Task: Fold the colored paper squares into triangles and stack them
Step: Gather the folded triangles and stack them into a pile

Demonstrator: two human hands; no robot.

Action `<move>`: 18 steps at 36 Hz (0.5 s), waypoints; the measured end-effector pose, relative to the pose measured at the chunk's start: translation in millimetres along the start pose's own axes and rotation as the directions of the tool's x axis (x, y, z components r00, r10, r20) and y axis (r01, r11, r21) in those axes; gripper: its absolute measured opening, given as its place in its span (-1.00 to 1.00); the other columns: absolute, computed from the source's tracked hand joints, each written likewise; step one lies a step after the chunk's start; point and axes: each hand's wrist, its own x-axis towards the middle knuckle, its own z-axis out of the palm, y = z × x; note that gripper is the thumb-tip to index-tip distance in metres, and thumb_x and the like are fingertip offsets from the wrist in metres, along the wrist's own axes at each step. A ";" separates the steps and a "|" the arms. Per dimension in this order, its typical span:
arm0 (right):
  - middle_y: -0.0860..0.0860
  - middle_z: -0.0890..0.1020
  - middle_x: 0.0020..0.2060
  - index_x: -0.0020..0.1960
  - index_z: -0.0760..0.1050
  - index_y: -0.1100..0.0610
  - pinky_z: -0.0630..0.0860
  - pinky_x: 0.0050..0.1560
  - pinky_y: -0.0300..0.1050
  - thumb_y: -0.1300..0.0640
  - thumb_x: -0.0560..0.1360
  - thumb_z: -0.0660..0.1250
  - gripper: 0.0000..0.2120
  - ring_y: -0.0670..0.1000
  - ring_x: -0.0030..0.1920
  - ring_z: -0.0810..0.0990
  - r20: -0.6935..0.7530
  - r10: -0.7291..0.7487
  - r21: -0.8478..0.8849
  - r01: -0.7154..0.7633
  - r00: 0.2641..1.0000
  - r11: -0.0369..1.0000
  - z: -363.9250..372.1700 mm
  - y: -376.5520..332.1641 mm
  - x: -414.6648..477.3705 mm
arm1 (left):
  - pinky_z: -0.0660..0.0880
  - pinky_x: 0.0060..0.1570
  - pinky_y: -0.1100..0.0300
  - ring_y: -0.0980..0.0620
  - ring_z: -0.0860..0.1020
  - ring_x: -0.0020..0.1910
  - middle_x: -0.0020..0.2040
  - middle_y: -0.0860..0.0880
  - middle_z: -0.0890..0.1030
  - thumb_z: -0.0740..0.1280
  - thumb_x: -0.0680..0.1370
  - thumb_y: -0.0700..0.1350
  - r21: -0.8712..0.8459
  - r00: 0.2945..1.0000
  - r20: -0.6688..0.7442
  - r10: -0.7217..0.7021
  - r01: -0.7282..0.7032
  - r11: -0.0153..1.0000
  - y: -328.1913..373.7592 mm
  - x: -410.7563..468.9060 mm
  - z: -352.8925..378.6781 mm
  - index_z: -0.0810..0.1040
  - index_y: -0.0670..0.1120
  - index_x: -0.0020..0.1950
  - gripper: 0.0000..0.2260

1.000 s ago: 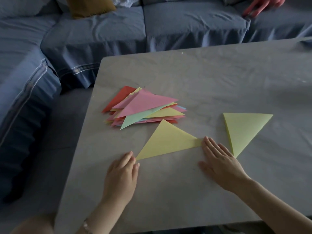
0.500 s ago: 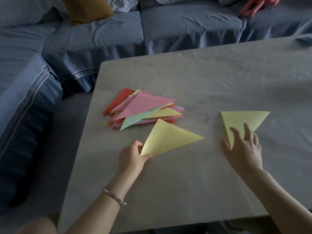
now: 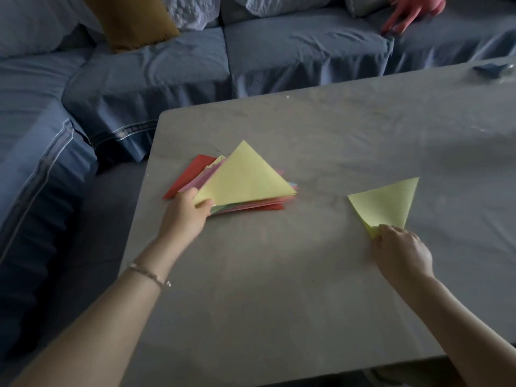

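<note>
yellow triangle (image 3: 243,177) lies over the stack (image 3: 259,206), its near corner pinched by the left hand (image 3: 185,216) fingers (image 3: 205,203). i'd square it with the sheets below (they look fanned) before letting go. right of the stack, the right hand (image 3: 402,252) pinches a second yellow triangle (image 3: 388,203) on the surface (image 3: 279,275); both are pale and cleanly creased.

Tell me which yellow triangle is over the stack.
The left yellow triangle, in the left hand, lies over the stack; the right yellow triangle lies apart, pinched by the right hand.
</note>
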 end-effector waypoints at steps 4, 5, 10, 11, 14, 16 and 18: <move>0.16 0.59 -0.05 -0.04 0.53 0.24 0.31 -0.25 -0.11 0.25 0.48 0.18 -0.83 0.22 -0.05 0.50 0.019 -0.017 0.030 0.017 1.000 0.999 -2.5 -1.3 -5.3 | 0.42 -0.09 0.10 -0.15 0.52 0.00 0.02 -0.08 0.56 0.33 0.51 -0.08 0.129 0.998 -0.020 -0.057 0.059 0.990 -1.4 15.3 -2.0 0.45 -0.14 0.15 -0.74; 0.17 0.59 -0.05 -0.05 0.53 0.25 0.33 -0.24 -0.10 0.28 0.46 0.18 -0.83 0.22 -0.07 0.49 0.029 -0.011 0.054 0.010 1.000 0.998 -3.5 -1.8 -6.1 | 0.40 -0.01 0.06 -0.17 0.48 0.08 0.10 -0.12 0.52 0.34 0.50 -0.08 0.179 0.996 -0.070 -0.054 0.065 0.982 -0.8 14.9 -0.2 0.42 -0.15 0.22 -0.67; 0.21 0.57 0.05 0.10 0.54 0.21 0.43 -0.07 -0.03 0.31 0.44 0.19 -0.72 0.25 0.01 0.50 0.059 0.028 0.222 -0.040 0.998 0.974 -13.7 -10.9 -14.9 | 0.33 0.13 0.05 -0.19 0.45 0.14 0.11 -0.23 0.51 0.38 0.47 -0.16 0.128 0.972 -0.157 0.176 -0.156 0.979 17.3 -19.7 20.8 0.45 -0.24 0.20 -0.66; 0.20 0.57 0.08 0.15 0.54 0.19 0.43 -0.02 -0.04 0.30 0.46 0.19 -0.69 0.25 0.06 0.51 0.058 0.023 0.250 -0.036 0.998 0.968 -16.2 -15.3 -18.0 | 0.37 0.10 0.07 -0.15 0.50 0.07 0.04 -0.19 0.55 0.37 0.48 -0.16 0.013 0.980 -0.093 0.175 -0.175 0.985 23.0 -30.9 27.5 0.49 -0.23 0.15 -0.71; 0.16 0.60 0.11 0.19 0.54 0.14 0.42 0.01 -0.10 0.23 0.48 0.22 -0.69 0.21 0.09 0.53 0.062 -0.043 0.318 0.021 0.997 0.948 -21.9 -34.9 -31.7 | 0.50 0.02 0.06 -0.07 0.60 -0.09 -0.12 -0.10 0.63 0.34 0.43 0.09 -0.269 0.959 0.278 0.053 0.024 0.963 39.8 -62.5 48.4 0.54 -0.09 -0.07 -0.74; 0.14 0.62 0.08 0.15 0.57 0.13 0.41 0.00 -0.13 0.21 0.47 0.25 -0.72 0.17 0.06 0.56 0.052 -0.132 0.371 0.104 0.990 0.923 -22.2 -50.1 -45.3 | 0.53 -0.09 0.04 -0.07 0.60 -0.21 -0.18 -0.17 0.64 0.27 0.38 0.21 -0.346 0.892 0.452 0.011 0.164 0.924 49.0 -77.3 62.0 0.51 -0.05 -0.25 -0.68; 0.09 0.64 0.06 0.13 0.58 0.13 0.39 -0.02 -0.21 0.20 0.47 0.28 -0.74 0.11 0.04 0.59 0.040 -0.242 0.440 0.200 0.969 0.875 -20.2 -63.2 -61.1 | 0.52 -0.30 0.15 -0.01 0.55 -0.35 -0.25 -0.17 0.60 0.28 0.51 0.09 -0.423 0.807 0.589 -0.035 0.344 0.838 54.9 -88.0 73.3 0.47 -0.10 -0.29 -0.70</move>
